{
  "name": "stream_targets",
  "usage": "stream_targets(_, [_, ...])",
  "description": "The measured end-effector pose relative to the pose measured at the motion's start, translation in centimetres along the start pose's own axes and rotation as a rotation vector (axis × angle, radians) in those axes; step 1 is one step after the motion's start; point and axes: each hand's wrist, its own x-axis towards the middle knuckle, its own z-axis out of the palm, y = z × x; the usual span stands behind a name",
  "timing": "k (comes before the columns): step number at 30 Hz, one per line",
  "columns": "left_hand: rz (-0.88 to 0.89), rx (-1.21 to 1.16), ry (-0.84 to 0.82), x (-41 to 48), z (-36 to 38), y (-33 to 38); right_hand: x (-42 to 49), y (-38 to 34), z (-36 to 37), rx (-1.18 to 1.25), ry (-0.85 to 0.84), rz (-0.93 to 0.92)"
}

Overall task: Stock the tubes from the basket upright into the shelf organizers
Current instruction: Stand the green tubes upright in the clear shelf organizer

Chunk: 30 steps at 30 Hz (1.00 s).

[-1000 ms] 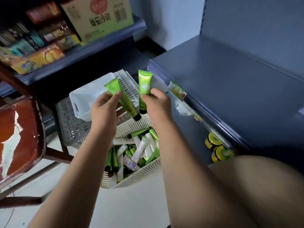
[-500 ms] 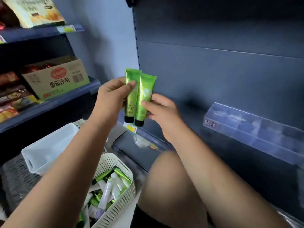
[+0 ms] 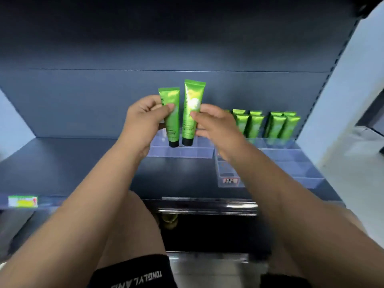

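Observation:
My left hand (image 3: 143, 121) grips a green tube (image 3: 171, 119) with a black cap, cap down. My right hand (image 3: 216, 127) pinches a second green tube (image 3: 191, 113), also cap down, right beside the first. Both tubes hang just above a clear plastic shelf organizer (image 3: 180, 151) on the dark blue shelf. To the right, several green tubes (image 3: 268, 124) stand upright in the back rows of another clear organizer (image 3: 291, 163). The basket is out of view.
The dark shelf (image 3: 72, 163) stretches bare to the left of the organizers. A green and yellow price label (image 3: 22, 201) sits on the shelf's front rail at left. My knees and black shorts fill the bottom of the view.
The view has swung from the basket and left shelving to face the shelf straight on. Both hands have carried the two tubes forward over the left organizer, and stocked tubes came into view.

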Motion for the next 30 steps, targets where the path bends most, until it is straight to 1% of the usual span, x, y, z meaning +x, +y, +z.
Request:
stream_targets(5, [0.004, 0.056, -0.130, 0.3, 7.3, -2.0, -1.9, -0.4, -8.8, -0.028, 0.215, -0.045])
stream_targets(7, [-0.001, 0.081, -0.153, 0.7, 9.2, -2.8, -2.5, -0.1, -11.6, -0.042, 0.283, -0.060])
stream_targets(9, [-0.001, 0.093, -0.132, 1.3, 10.6, -3.8, -2.9, 0.5, -14.1, -0.045, 0.324, -0.065])
stream_targets(14, [-0.014, 0.046, -0.024, 3.2, 12.5, -6.6, -3.5, 3.6, -18.4, -0.046, 0.328, -0.098])
stream_targets(17, [-0.026, 0.041, -0.014, 4.6, 13.1, -8.5, -2.6, 6.1, -19.1, -0.035, 0.349, -0.081])
stream_targets(21, [-0.011, 0.047, -0.013, 6.4, 13.5, -11.2, 1.6, 6.8, -18.1, 0.027, 0.450, -0.098])
stream_targets(23, [0.023, 0.055, -0.004, 7.2, 13.4, -12.7, 3.8, 7.2, -17.5, 0.032, 0.497, -0.115])
stream_targets(25, [0.044, 0.071, 0.011, 7.9, 13.0, -14.7, 5.7, 8.0, -17.2, -0.035, 0.526, -0.122])
stream_targets(28, [0.091, 0.058, 0.063, 8.3, 12.4, -17.3, 7.3, 8.9, -16.9, -0.145, 0.511, -0.142])
stream_targets(30, [0.110, 0.060, 0.044, 8.9, 12.4, -18.0, 7.7, 9.1, -16.9, -0.213, 0.498, -0.172])
